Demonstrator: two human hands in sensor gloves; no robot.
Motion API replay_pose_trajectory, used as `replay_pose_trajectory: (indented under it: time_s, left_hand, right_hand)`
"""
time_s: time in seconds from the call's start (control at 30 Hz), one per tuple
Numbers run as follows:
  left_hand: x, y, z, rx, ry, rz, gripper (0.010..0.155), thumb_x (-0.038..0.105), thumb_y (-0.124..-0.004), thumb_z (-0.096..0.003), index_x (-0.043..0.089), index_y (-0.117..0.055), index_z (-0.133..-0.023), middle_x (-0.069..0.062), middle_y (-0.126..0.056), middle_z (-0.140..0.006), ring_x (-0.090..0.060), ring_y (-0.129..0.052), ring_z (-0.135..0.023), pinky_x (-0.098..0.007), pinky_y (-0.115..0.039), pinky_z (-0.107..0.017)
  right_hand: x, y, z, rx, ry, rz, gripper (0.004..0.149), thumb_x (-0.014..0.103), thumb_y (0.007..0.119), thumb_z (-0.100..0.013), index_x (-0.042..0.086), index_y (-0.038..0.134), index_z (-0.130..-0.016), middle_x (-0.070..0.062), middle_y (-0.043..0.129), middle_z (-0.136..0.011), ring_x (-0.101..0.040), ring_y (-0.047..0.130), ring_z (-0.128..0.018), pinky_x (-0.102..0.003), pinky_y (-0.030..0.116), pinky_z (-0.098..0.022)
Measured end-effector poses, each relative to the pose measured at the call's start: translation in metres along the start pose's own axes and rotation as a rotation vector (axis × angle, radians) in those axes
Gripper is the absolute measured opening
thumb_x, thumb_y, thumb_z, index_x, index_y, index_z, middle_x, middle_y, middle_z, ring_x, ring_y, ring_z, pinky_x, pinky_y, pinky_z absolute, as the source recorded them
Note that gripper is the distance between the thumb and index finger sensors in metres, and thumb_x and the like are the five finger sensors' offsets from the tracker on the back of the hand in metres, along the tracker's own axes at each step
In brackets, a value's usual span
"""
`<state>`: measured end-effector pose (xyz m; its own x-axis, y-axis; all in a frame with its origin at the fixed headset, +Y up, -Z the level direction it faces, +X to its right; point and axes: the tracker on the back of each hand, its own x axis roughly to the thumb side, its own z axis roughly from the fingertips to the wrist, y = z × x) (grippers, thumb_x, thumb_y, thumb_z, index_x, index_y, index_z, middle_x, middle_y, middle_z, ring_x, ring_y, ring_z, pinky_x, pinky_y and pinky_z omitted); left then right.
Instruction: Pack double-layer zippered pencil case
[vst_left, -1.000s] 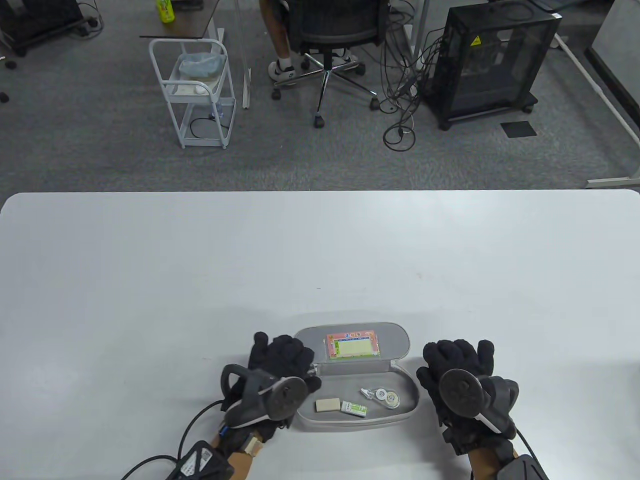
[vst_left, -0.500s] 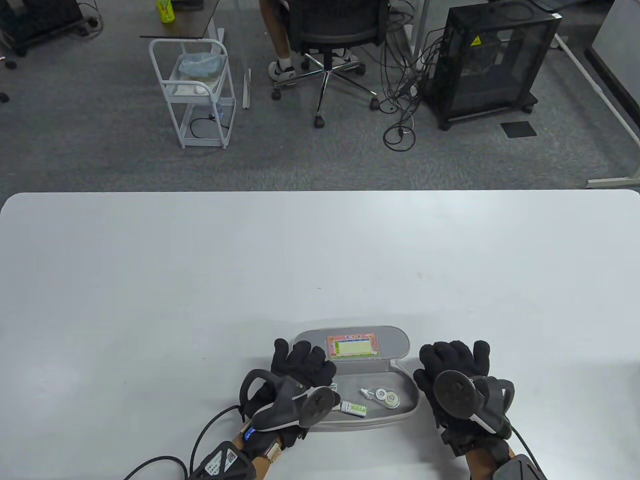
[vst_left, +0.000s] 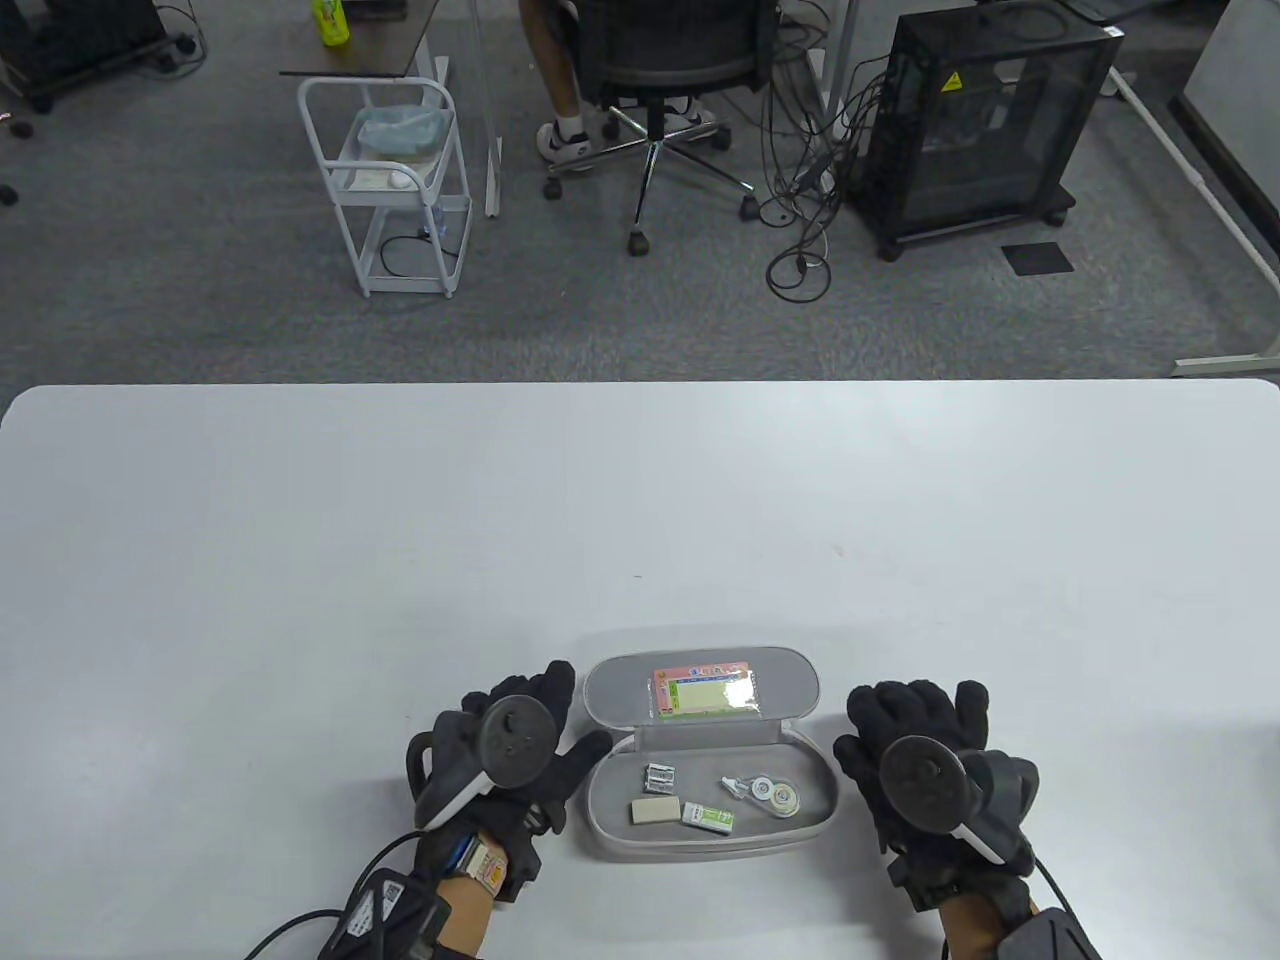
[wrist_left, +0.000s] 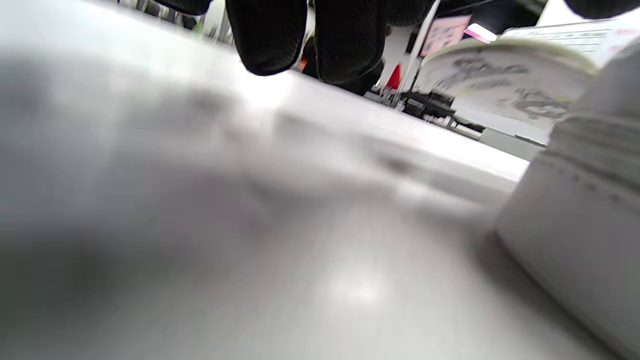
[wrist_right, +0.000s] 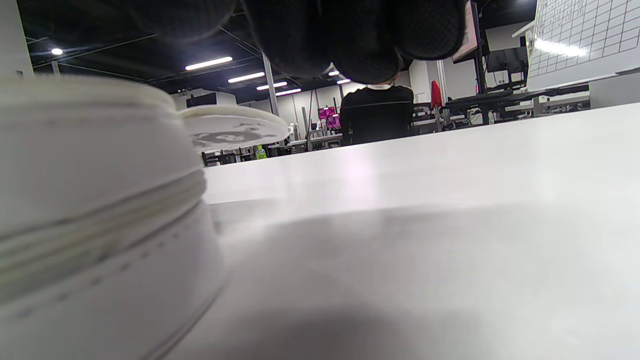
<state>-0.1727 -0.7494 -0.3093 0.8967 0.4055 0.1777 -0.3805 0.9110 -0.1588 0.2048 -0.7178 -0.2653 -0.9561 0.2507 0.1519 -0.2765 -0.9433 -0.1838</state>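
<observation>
A grey pencil case (vst_left: 810, 815) lies open near the table's front edge, its lid (vst_left: 790, 690) raised at the back with a colourful card (vst_left: 702, 690) in it. Inside lie a small silver item (vst_left: 660, 774), a beige eraser (vst_left: 655, 809), a green-and-white eraser (vst_left: 708, 818) and a correction tape (vst_left: 768, 792). My left hand (vst_left: 545, 735) rests on the table just left of the case, fingers spread and empty. My right hand (vst_left: 915, 715) rests on the table just right of it, empty. The case wall shows in the left wrist view (wrist_left: 580, 235) and the right wrist view (wrist_right: 95, 230).
The white table (vst_left: 640, 500) stretches far and wide beyond the case. Behind it on the floor stand a white trolley (vst_left: 395, 185), an office chair (vst_left: 665, 70) with a seated person, and a black cabinet (vst_left: 985, 120).
My left hand reached over the case's left part, then drew back left onto the table. A small silver item now lies in the case above the beige eraser. The right hand barely moved.
</observation>
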Motion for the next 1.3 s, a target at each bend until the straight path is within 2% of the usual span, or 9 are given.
replay_pose_trajectory:
  time_s: [0.23, 0.37, 0.63, 0.77, 0.87, 0.97, 1.1, 1.2, 1.3]
  left_hand:
    - [0.008, -0.006, -0.008, -0.07, -0.147, 0.209, 0.085, 0.069, -0.059, -0.0432, 0.011, -0.042, -0.103, -0.008, -0.085, -0.099, -0.04, -0.081, -0.096, -0.06, -0.062, -0.071]
    - [0.016, -0.011, -0.01, -0.106, -0.197, 0.337, 0.083, 0.063, -0.064, -0.045, 0.013, -0.032, -0.104, -0.009, -0.075, -0.104, -0.041, -0.076, -0.099, -0.064, -0.056, -0.072]
    - [0.022, 0.003, 0.001, 0.16, -0.345, 0.441, 0.086, 0.043, -0.076, -0.0473, 0.016, -0.015, -0.102, -0.002, -0.065, -0.105, -0.039, -0.069, -0.102, -0.066, -0.051, -0.073]
    - [0.036, 0.012, 0.014, 0.236, -0.491, 0.249, 0.073, 0.038, -0.078, -0.0476, 0.021, -0.034, -0.103, 0.003, -0.081, -0.092, -0.033, -0.083, -0.093, -0.064, -0.056, -0.072]
    - [0.055, 0.009, 0.025, 0.191, -0.624, -0.164, 0.057, 0.043, -0.08, -0.0461, 0.027, -0.063, -0.098, 0.005, -0.083, -0.091, -0.032, -0.084, -0.093, -0.063, -0.057, -0.072]
    - [0.069, -0.001, 0.034, 0.154, -0.69, -0.559, 0.055, 0.053, -0.078, -0.0441, 0.032, -0.068, -0.094, 0.007, -0.077, -0.096, -0.029, -0.083, -0.095, -0.062, -0.057, -0.073]
    - [0.072, -0.002, 0.031, 0.04, -0.589, -0.501, 0.057, 0.056, -0.077, -0.0434, 0.033, -0.066, -0.095, 0.008, -0.071, -0.101, -0.031, -0.074, -0.103, -0.063, -0.052, -0.075]
    - [0.063, -0.002, 0.028, -0.103, -0.51, -0.37, 0.066, 0.069, -0.066, -0.0424, 0.034, -0.064, -0.099, 0.008, -0.061, -0.108, -0.038, -0.063, -0.108, -0.066, -0.045, -0.076]
    - [0.069, 0.003, 0.029, -0.038, -0.456, -0.3, 0.059, 0.065, -0.064, -0.0449, 0.032, -0.077, -0.092, 0.007, -0.073, -0.103, -0.04, -0.073, -0.101, -0.067, -0.05, -0.074]
  right_hand:
    - [-0.003, 0.005, -0.002, 0.069, 0.013, 0.014, 0.062, 0.051, 0.071, -0.044, 0.018, 0.073, -0.096, -0.015, 0.074, -0.103, -0.045, 0.063, -0.097, -0.068, 0.028, -0.071]
    - [-0.006, 0.01, -0.004, 0.11, 0.016, 0.028, 0.062, 0.051, 0.071, -0.044, 0.018, 0.073, -0.097, -0.015, 0.072, -0.104, -0.045, 0.062, -0.098, -0.068, 0.027, -0.071]
    - [-0.009, 0.009, -0.005, 0.111, 0.032, 0.027, 0.062, 0.051, 0.071, -0.044, 0.018, 0.072, -0.097, -0.015, 0.072, -0.105, -0.045, 0.061, -0.098, -0.068, 0.027, -0.071]
    - [-0.01, 0.009, -0.005, 0.116, 0.04, 0.024, 0.062, 0.051, 0.071, -0.044, 0.018, 0.072, -0.097, -0.015, 0.072, -0.105, -0.045, 0.061, -0.099, -0.068, 0.027, -0.071]
    - [-0.011, 0.009, -0.005, 0.133, 0.043, 0.026, 0.061, 0.05, 0.071, -0.044, 0.018, 0.072, -0.097, -0.015, 0.072, -0.105, -0.046, 0.061, -0.099, -0.068, 0.027, -0.071]
    - [-0.011, 0.009, -0.005, 0.145, 0.041, 0.042, 0.061, 0.049, 0.072, -0.044, 0.019, 0.073, -0.097, -0.015, 0.072, -0.105, -0.046, 0.061, -0.099, -0.068, 0.027, -0.071]
    - [-0.01, 0.009, -0.005, 0.162, 0.035, 0.061, 0.059, 0.047, 0.073, -0.044, 0.019, 0.073, -0.096, -0.014, 0.073, -0.105, -0.046, 0.061, -0.099, -0.068, 0.027, -0.071]
    - [-0.008, 0.01, -0.005, 0.171, 0.026, 0.076, 0.058, 0.045, 0.073, -0.045, 0.019, 0.073, -0.096, -0.014, 0.073, -0.105, -0.046, 0.061, -0.099, -0.068, 0.027, -0.071]
    - [-0.006, 0.01, -0.005, 0.172, 0.019, 0.087, 0.057, 0.044, 0.073, -0.045, 0.019, 0.073, -0.097, -0.014, 0.073, -0.105, -0.046, 0.061, -0.1, -0.068, 0.027, -0.071]
